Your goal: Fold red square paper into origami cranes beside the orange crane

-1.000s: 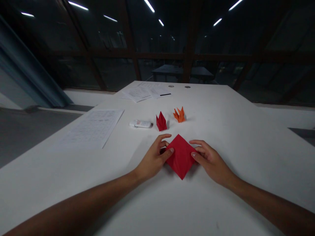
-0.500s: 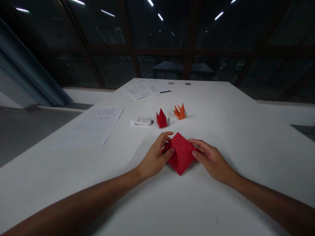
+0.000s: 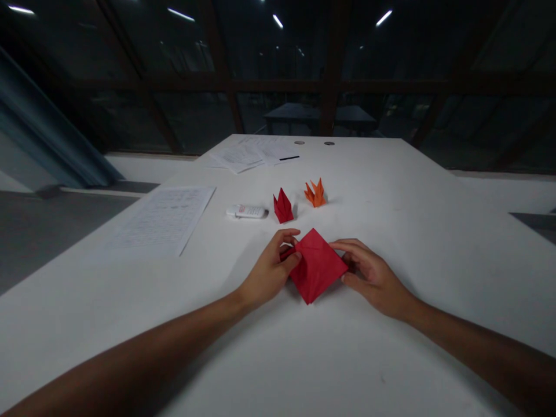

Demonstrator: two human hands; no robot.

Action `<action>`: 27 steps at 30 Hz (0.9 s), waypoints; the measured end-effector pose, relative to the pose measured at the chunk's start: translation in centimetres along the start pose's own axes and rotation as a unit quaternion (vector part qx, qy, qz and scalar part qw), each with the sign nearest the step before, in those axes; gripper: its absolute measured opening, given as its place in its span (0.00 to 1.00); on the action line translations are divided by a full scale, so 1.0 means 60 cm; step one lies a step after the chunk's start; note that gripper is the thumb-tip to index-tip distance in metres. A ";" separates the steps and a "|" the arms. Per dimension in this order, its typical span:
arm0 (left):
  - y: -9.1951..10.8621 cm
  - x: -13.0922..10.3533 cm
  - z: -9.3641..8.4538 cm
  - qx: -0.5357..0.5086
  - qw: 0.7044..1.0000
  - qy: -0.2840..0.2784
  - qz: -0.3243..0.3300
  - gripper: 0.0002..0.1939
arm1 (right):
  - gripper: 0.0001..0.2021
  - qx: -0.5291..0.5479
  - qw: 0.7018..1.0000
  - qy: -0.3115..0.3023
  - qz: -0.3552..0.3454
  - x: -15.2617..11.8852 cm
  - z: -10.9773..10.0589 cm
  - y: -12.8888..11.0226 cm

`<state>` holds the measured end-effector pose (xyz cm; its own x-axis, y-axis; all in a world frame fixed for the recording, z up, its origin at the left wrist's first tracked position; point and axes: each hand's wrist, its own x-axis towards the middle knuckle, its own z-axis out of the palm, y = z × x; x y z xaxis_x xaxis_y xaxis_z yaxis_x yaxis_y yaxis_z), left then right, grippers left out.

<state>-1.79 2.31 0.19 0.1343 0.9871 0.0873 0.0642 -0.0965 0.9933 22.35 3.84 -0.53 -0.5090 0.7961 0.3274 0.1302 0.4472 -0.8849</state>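
Note:
A folded red origami paper [image 3: 316,267], diamond-shaped and slightly tilted, is held between my two hands above the white table [image 3: 417,243]. My left hand [image 3: 271,263] pinches its left corner, thumb on the top face and fingers behind. At the right corner, my right hand [image 3: 369,275] grips the edge, with the thumb low at the corner and the fingers behind the paper. Just beyond stand a red folded paper figure [image 3: 283,207] and an orange folded paper figure [image 3: 315,194], both with pointed tips.
A white tube-like item [image 3: 247,212] with printing lies left of the red figure. One printed sheet [image 3: 165,220] is at the left, and several more papers [image 3: 247,153] with a black pen-like stick [image 3: 289,157] lie farther back. Two round discs sit near the far edge.
The red paper has turned slightly, its bottom tip swinging left. My right thumb has slid off the top face toward the right corner. The whole view has shifted a little.

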 end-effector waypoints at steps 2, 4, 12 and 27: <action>0.001 0.000 0.001 0.006 1.000 -0.003 0.004 0.18 | 0.27 -0.013 1.000 -0.001 -0.011 -0.001 -0.001 -0.001; 0.002 -0.001 0.001 0.010 1.000 -0.003 0.006 0.17 | 0.26 -0.025 1.000 0.000 -0.013 -0.003 0.000 -0.001; 0.000 0.002 0.000 0.023 1.000 -0.005 0.007 0.16 | 0.25 -0.066 0.996 -0.002 -0.067 -0.008 0.002 0.000; -0.002 0.002 -0.003 0.055 0.998 -0.010 0.017 0.17 | 0.22 -0.086 0.996 0.001 0.026 -0.016 0.004 0.004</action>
<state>-1.94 2.44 0.08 0.1571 0.9805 0.1181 0.1665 -0.1441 0.9755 22.65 3.09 -1.11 -0.4956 0.8211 0.2830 0.3000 0.4676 -0.8315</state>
